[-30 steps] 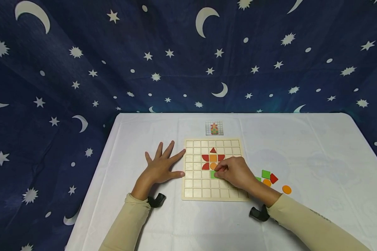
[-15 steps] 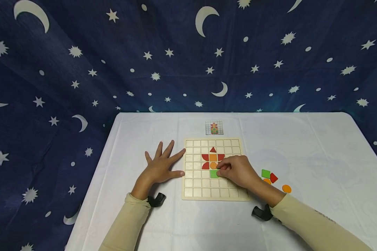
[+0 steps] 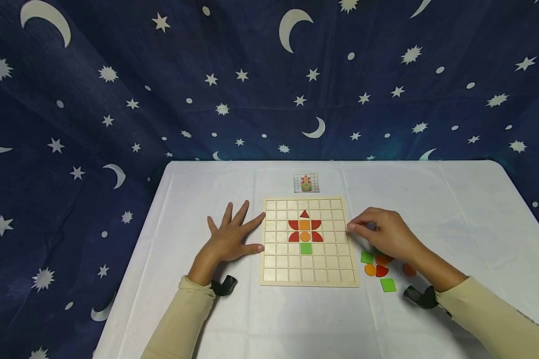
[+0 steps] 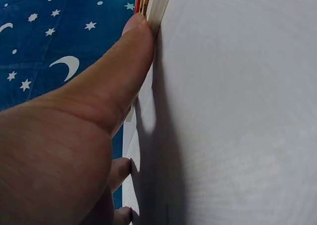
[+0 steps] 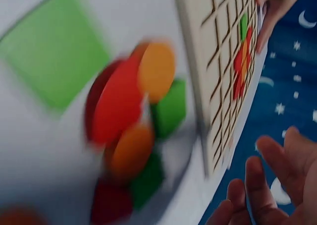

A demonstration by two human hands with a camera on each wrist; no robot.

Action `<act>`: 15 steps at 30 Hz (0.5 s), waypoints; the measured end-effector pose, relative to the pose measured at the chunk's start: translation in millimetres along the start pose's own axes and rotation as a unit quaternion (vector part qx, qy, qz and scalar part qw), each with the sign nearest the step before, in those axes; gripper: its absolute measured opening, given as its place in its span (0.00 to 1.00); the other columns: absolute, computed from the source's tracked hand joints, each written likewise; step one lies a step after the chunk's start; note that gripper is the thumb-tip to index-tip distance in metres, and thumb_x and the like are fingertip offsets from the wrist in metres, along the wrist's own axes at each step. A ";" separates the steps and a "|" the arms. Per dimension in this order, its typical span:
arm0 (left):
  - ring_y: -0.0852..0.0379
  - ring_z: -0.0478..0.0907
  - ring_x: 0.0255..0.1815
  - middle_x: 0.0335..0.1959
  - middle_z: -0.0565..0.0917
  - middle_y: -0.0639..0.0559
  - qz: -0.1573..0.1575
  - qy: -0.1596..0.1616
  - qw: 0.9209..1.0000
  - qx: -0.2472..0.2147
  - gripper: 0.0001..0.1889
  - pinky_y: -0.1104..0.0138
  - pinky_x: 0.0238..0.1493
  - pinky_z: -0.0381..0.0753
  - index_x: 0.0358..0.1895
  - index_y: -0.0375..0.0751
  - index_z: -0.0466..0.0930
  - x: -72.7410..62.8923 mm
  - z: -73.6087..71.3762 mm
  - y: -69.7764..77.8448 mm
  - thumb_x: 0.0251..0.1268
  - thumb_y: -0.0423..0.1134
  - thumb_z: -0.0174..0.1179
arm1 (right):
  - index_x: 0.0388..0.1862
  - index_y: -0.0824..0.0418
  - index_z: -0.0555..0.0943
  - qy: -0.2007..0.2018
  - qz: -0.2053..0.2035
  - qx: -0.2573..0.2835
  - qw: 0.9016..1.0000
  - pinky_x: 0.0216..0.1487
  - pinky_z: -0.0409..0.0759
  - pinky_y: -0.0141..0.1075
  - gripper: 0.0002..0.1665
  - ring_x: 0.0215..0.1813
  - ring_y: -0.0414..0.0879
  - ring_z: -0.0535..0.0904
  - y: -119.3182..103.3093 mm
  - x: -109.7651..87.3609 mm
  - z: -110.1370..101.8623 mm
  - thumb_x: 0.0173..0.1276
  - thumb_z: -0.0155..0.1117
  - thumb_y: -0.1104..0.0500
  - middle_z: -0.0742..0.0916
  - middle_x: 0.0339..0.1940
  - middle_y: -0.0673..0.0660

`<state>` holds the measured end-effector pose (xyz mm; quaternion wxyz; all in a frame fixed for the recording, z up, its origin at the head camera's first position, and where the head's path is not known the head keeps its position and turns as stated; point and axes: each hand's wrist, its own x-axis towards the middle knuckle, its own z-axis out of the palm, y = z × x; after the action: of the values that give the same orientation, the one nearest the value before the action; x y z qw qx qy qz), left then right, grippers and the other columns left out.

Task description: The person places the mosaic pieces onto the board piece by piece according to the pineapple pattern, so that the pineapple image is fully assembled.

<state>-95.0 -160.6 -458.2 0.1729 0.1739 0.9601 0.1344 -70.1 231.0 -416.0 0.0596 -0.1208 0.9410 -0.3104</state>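
A pale wooden grid board (image 3: 278, 262) lies flat, with a column of tiles on it: a red triangle (image 3: 304, 214), an orange square (image 3: 304, 225), an orange circle (image 3: 305, 237) and a green square (image 3: 306, 248). Red quarter-circle tiles (image 3: 317, 237) flank the middle two. My left hand (image 3: 229, 242) is spread on the table, index fingertip and thumb against the board's left edge; the left wrist view shows the thumb (image 4: 119, 71) there. Just right of the board hovers my right hand (image 3: 388, 234), its fingers loosely bent and apart in the right wrist view, holding nothing.
Below my right hand, loose tiles lie on the white table (image 3: 476, 224): green squares (image 3: 388, 285), orange circles (image 3: 370, 269) and red pieces (image 3: 382, 271), some partly hidden. A small printed pattern card (image 3: 306, 183) sits behind the board. A starry dark-blue cloth (image 3: 251, 55) hangs beyond.
My right hand has let go of a red quarter-circle tile right of the orange circle and moved right, off the board, over the loose tiles. The left hand has not moved.
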 end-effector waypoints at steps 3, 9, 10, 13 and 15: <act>0.32 0.29 0.85 0.87 0.40 0.49 0.000 0.000 1.000 -0.001 0.47 0.17 0.64 0.32 0.80 0.72 0.55 0.3 0.3 0.0 0.58 0.73 0.62 | 0.42 0.51 0.92 -0.005 -0.011 -0.023 1.000 0.45 0.79 0.42 0.09 0.44 0.45 0.80 12.7 -5.4 -14.0 0.69 0.72 0.50 0.89 0.38 0.46; 0.32 0.28 0.85 0.87 0.40 0.49 0.000 0.000 1.000 -0.002 0.47 0.17 0.64 0.32 0.80 0.71 0.55 0.3 0.4 0.4 0.58 0.73 0.62 | 0.36 0.46 0.93 -0.031 -0.031 -0.056 0.997 0.45 0.79 0.41 0.03 0.42 0.40 0.79 39.6 -16.4 -28.7 0.64 0.77 0.51 0.86 0.35 0.41; 0.32 0.28 0.85 0.87 0.40 0.50 -0.001 -0.001 1.000 -0.002 0.47 0.17 0.64 0.32 0.80 0.72 0.54 0.2 0.3 0.5 0.58 0.73 0.62 | 0.34 0.45 0.92 -0.035 -0.035 -0.058 0.997 0.45 0.78 0.40 0.02 0.42 0.39 0.78 43.7 -18.6 -29.7 0.63 0.77 0.51 0.85 0.34 0.40; 0.32 0.28 0.85 0.87 0.40 0.50 -0.001 -0.001 1.000 -0.002 0.47 0.17 0.64 0.32 0.80 0.72 0.55 0.0 0.2 0.5 0.58 0.73 0.62 | 0.31 0.41 0.91 -0.050 -0.045 -0.051 0.996 0.44 0.77 0.38 0.03 0.41 0.37 0.77 54.4 -24.7 -30.5 0.59 0.80 0.50 0.84 0.34 0.37; 0.32 0.28 0.84 0.87 0.40 0.49 -0.002 -0.001 1.000 -0.002 0.47 0.17 0.64 0.32 0.80 0.72 0.54 -0.2 0.2 0.5 0.58 0.73 0.63 | 0.30 0.38 0.91 -0.068 -0.054 -0.041 0.995 0.44 0.76 0.36 0.05 0.42 0.35 0.75 60.2 -28.3 -30.1 0.57 0.81 0.49 0.83 0.35 0.36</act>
<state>-94.6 -160.2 -458.2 0.1749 0.1718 0.9599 0.1360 -59.9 302.5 -426.9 0.1018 -0.1948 0.9387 -0.2657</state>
